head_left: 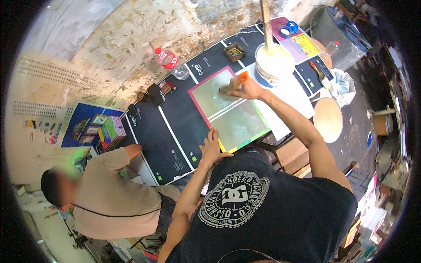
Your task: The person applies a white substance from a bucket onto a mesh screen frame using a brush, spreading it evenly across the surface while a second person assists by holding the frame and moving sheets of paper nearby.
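A flat panel lies on the dark table, with magenta, yellow and green edges, a shiny grey-green face and a white double line across it. My right hand is closed around a brush with an orange handle. Its dark bristle end is over the panel's far half, smeared by motion. My left hand rests at the panel's near left corner, fingers spread and holding nothing. Beyond my right hand stands a white bucket of pale stuff, a wooden stick upright in it.
White paper lies under the bucket. A clear bottle with a red cap and a small square tray stand along the back. Another brush lies at right, near a round lid. A person sits at left by stacked booklets.
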`<move>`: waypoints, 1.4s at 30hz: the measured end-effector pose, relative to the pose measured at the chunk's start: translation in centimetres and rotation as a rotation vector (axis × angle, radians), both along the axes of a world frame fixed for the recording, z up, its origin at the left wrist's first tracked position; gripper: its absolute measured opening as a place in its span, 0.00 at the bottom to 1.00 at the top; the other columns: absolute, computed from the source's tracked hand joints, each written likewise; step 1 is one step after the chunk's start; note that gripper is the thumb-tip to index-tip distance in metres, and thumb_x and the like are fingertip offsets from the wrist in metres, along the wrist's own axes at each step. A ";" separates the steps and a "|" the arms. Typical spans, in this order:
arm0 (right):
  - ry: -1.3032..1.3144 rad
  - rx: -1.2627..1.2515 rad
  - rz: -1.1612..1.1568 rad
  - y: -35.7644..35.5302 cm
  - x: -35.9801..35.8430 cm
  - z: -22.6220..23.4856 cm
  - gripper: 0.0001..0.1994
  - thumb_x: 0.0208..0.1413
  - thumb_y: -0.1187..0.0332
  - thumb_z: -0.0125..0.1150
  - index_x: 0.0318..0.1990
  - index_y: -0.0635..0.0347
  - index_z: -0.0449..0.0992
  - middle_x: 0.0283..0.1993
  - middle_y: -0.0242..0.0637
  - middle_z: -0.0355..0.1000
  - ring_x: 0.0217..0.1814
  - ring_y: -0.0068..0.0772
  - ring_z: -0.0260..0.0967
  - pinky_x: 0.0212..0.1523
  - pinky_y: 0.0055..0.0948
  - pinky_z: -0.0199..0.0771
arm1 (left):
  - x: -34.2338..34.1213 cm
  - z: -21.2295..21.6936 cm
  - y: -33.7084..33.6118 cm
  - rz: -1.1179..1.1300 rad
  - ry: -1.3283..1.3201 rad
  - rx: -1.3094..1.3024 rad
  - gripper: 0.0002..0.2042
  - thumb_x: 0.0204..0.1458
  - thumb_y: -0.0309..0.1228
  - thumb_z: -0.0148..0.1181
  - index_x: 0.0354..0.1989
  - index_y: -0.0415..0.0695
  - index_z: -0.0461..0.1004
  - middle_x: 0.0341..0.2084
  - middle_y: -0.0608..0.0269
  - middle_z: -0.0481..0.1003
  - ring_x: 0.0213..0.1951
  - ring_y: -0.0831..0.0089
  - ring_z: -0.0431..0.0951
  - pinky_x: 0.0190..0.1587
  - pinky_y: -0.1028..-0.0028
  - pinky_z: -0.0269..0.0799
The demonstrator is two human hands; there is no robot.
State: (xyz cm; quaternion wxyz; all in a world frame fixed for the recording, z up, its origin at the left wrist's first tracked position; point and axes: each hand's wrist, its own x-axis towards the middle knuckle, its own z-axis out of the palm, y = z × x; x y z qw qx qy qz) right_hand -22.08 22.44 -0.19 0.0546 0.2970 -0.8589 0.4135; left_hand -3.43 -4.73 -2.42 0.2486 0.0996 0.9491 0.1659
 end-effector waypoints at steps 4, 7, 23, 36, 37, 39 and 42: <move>-0.023 0.327 0.004 1.2 -9.0 -3.5 0.19 0.49 0.50 0.70 0.41 0.51 0.78 0.32 0.49 0.76 0.36 0.55 0.76 0.38 0.50 0.74 | 0.1 -0.2 0.3 0.048 0.025 0.033 0.65 0.24 0.52 0.83 0.73 0.43 0.48 0.73 0.59 0.48 0.63 0.43 0.65 0.55 0.29 0.66; 0.442 0.367 -0.184 2.4 -15.2 -0.9 0.14 0.53 0.53 0.65 0.40 0.51 0.78 0.34 0.47 0.77 0.37 0.53 0.76 0.38 0.49 0.75 | -0.2 1.2 1.6 0.101 -0.065 -0.055 0.64 0.23 0.47 0.85 0.72 0.45 0.49 0.74 0.64 0.46 0.62 0.46 0.67 0.55 0.29 0.66; -0.010 0.333 0.663 -13.7 -15.4 1.9 0.15 0.53 0.52 0.68 0.35 0.54 0.80 0.31 0.46 0.77 0.35 0.52 0.76 0.36 0.46 0.75 | 0.4 1.4 2.7 0.224 -0.093 -0.080 0.62 0.22 0.34 0.85 0.72 0.45 0.50 0.75 0.64 0.45 0.61 0.47 0.69 0.54 0.37 0.70; -0.015 0.404 0.811 -16.2 -15.6 2.0 0.18 0.51 0.49 0.65 0.32 0.56 0.80 0.30 0.50 0.78 0.36 0.55 0.78 0.36 0.49 0.76 | -0.2 1.5 2.8 0.176 -0.064 -0.095 0.59 0.26 0.35 0.84 0.71 0.44 0.51 0.74 0.62 0.47 0.58 0.48 0.71 0.53 0.39 0.72; -0.049 0.436 0.856 -15.5 -15.7 0.8 0.19 0.50 0.47 0.66 0.33 0.54 0.81 0.30 0.49 0.78 0.37 0.55 0.78 0.36 0.48 0.76 | -0.4 1.4 2.9 0.172 -0.063 -0.095 0.59 0.25 0.35 0.84 0.71 0.44 0.51 0.74 0.62 0.48 0.58 0.48 0.71 0.54 0.39 0.72; 0.034 0.397 0.603 -13.9 -18.4 0.7 0.19 0.49 0.46 0.67 0.35 0.51 0.82 0.30 0.49 0.78 0.36 0.55 0.78 0.35 0.48 0.76 | -0.5 2.1 3.2 0.169 -0.072 -0.105 0.59 0.26 0.35 0.84 0.71 0.45 0.51 0.74 0.62 0.48 0.59 0.48 0.71 0.54 0.39 0.72; 0.012 0.421 0.389 -12.5 -18.7 1.3 0.20 0.49 0.45 0.67 0.35 0.52 0.82 0.31 0.50 0.78 0.37 0.54 0.78 0.37 0.49 0.76 | -0.2 1.9 3.0 0.181 -0.078 -0.099 0.60 0.26 0.34 0.84 0.72 0.45 0.51 0.74 0.63 0.48 0.59 0.48 0.70 0.54 0.39 0.71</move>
